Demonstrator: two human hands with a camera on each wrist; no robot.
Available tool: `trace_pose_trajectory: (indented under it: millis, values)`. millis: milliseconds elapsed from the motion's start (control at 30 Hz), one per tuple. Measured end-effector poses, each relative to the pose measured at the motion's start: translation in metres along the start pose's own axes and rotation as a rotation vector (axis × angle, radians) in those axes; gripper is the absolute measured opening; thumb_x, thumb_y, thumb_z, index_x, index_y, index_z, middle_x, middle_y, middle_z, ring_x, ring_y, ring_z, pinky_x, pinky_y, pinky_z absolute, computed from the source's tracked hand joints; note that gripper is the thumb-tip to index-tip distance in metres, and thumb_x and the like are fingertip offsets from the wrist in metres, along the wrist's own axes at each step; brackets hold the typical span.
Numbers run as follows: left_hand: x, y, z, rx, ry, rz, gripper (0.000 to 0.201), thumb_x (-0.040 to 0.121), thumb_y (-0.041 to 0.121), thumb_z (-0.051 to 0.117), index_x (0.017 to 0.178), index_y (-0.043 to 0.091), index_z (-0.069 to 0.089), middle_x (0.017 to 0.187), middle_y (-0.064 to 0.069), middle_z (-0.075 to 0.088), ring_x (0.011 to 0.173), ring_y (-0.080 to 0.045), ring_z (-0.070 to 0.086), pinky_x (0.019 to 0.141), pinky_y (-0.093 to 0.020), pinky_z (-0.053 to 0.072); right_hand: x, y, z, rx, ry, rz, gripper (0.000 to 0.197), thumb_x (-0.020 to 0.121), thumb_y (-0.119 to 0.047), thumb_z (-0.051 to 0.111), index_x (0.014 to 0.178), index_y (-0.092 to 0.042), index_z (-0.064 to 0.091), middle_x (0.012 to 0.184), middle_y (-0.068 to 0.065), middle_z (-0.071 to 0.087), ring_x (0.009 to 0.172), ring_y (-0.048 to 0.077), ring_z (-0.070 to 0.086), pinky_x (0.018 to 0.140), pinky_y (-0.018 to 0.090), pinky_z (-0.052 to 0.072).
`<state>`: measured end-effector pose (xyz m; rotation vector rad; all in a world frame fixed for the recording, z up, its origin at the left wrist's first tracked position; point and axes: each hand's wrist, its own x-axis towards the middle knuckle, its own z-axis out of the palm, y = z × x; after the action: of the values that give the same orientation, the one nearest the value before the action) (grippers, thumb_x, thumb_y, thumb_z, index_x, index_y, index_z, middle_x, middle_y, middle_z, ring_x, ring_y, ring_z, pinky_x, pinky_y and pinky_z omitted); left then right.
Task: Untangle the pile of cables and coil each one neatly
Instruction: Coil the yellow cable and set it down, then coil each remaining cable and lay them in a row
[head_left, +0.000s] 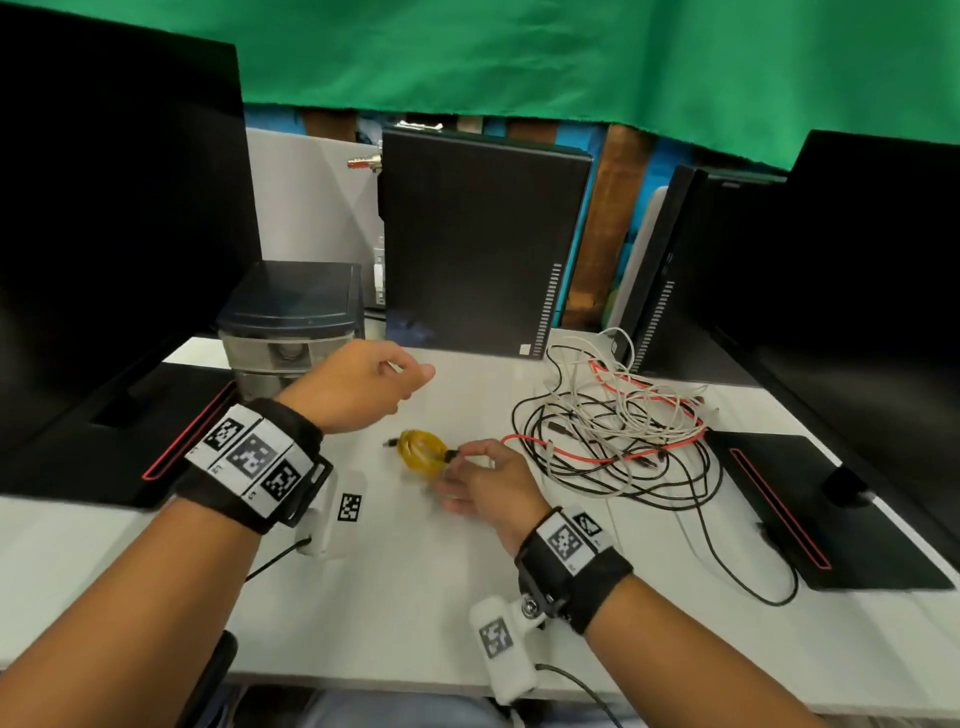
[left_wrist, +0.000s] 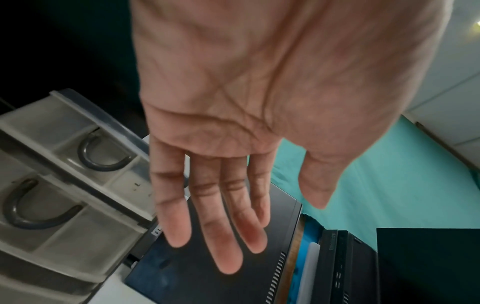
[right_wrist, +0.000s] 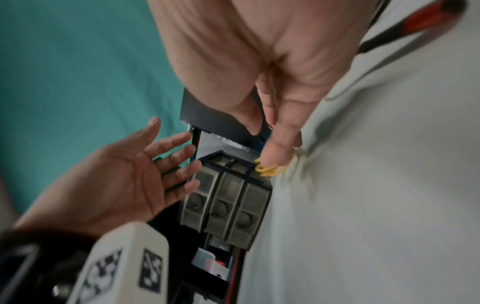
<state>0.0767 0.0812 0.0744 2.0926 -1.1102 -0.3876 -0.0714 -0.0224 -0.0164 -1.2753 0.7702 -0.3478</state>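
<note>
Your right hand (head_left: 480, 480) sits low on the white tabletop (head_left: 395, 582), thumb + fingers pinching the dark plug end of the small coiled yellow cable (head_left: 422, 451), which lies mid-table; right wrist view is blurry, so exact finger contact is prob. but not certain. Your left hand (head_left: 358, 384) hovers above the table, fingers loose, holding nothing. The tangled pile of black, white and red cables (head_left: 618, 421) lies just right of the coil. Grey plastic drawer unit (head_left: 291, 322) behind left hand.
</note>
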Motion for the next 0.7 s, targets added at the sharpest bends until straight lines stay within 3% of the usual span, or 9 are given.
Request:
trace_pose_trajectory:
  millis: [67, 133, 267, 433, 500, 567, 633, 700]
  values:
    - [0.000, -0.003, -0.001, -0.010, 0.004, -0.010, 0.025, 0.094, 0.053, 0.056, 0.097, 0.030, 0.066, 0.094, 0.004, 0.071, 0.084, -0.013, 0.070, 0.076, -0.031, 0.056, 0.003, -0.003, 0.004, 0.114, -0.028, 0.002, 0.015, 0.100, 0.001, 0.050, 0.110, -0.011, 0.052, 0.095, 0.014, 0.062, 0.069, 0.021, 0.071, 0.056, 0.027, 0.058]
    - [0.003, -0.008, -0.001, -0.028, -0.006, -0.026, 0.026, 0.094, 0.052, 0.058, 0.099, 0.029, 0.068, 0.095, 0.001, 0.072, 0.085, -0.015, 0.070, 0.081, -0.035, 0.057, -0.004, -0.004, 0.004, 0.068, -0.059, 0.009, 0.019, 0.099, 0.002, 0.049, 0.114, -0.009, 0.052, 0.098, 0.015, 0.060, 0.073, 0.022, 0.072, 0.058, 0.028, 0.059]
    - [0.005, -0.016, 0.004, -0.121, -0.021, -0.083, 0.022, 0.097, 0.041, 0.060, 0.101, 0.022, 0.070, 0.092, -0.001, 0.073, 0.083, -0.019, 0.072, 0.073, -0.031, 0.055, -0.030, 0.003, -0.010, -0.092, -0.130, 0.004, 0.014, 0.098, 0.001, 0.054, 0.110, -0.007, 0.057, 0.096, 0.017, 0.065, 0.065, 0.022, 0.071, 0.057, 0.028, 0.055]
    - [0.008, -0.018, 0.042, -0.192, -0.148, -0.089, 0.012, 0.095, 0.007, 0.063, 0.086, 0.011, 0.069, 0.080, -0.006, 0.066, 0.068, -0.023, 0.064, 0.071, -0.035, 0.059, -0.062, -0.008, -0.049, -0.237, -0.163, -0.051, 0.007, 0.097, -0.008, 0.060, 0.102, -0.006, 0.064, 0.087, 0.014, 0.072, 0.070, 0.024, 0.070, 0.059, 0.029, 0.053]
    - [0.006, -0.013, 0.070, -0.124, -0.253, -0.155, 0.012, 0.095, 0.017, 0.065, 0.085, 0.011, 0.067, 0.080, -0.008, 0.065, 0.059, -0.018, 0.062, 0.056, -0.030, 0.056, -0.072, -0.015, -0.068, -0.243, -0.138, -0.064, 0.007, 0.097, -0.007, 0.059, 0.099, -0.007, 0.066, 0.087, 0.014, 0.074, 0.071, 0.024, 0.070, 0.060, 0.029, 0.053]
    - [0.005, -0.004, 0.095, -0.013, -0.311, -0.324, 0.028, 0.096, 0.036, 0.063, 0.089, 0.008, 0.065, 0.081, -0.005, 0.069, 0.052, -0.016, 0.064, 0.043, -0.021, 0.047, -0.077, -0.019, -0.087, -0.226, -0.095, -0.080, 0.009, 0.096, -0.007, 0.058, 0.100, -0.006, 0.066, 0.088, 0.015, 0.075, 0.071, 0.023, 0.069, 0.061, 0.030, 0.052]
    - [0.008, 0.008, 0.113, 0.050, -0.326, -0.435, 0.044, 0.094, 0.049, 0.061, 0.088, 0.005, 0.063, 0.083, -0.006, 0.073, 0.054, -0.020, 0.068, 0.047, -0.023, 0.053, -0.078, -0.019, -0.103, -0.185, -0.041, -0.085, 0.010, 0.096, -0.007, 0.058, 0.101, -0.005, 0.067, 0.089, 0.017, 0.075, 0.070, 0.023, 0.068, 0.061, 0.030, 0.052]
    - [0.014, 0.018, 0.127, 0.094, -0.315, -0.448, 0.055, 0.086, 0.061, 0.064, 0.090, 0.007, 0.060, 0.084, -0.007, 0.074, 0.058, -0.023, 0.070, 0.064, -0.032, 0.062, -0.078, -0.019, -0.115, -0.148, -0.008, -0.074, 0.010, 0.096, -0.009, 0.059, 0.101, -0.007, 0.067, 0.089, 0.017, 0.074, 0.070, 0.023, 0.067, 0.061, 0.031, 0.051]
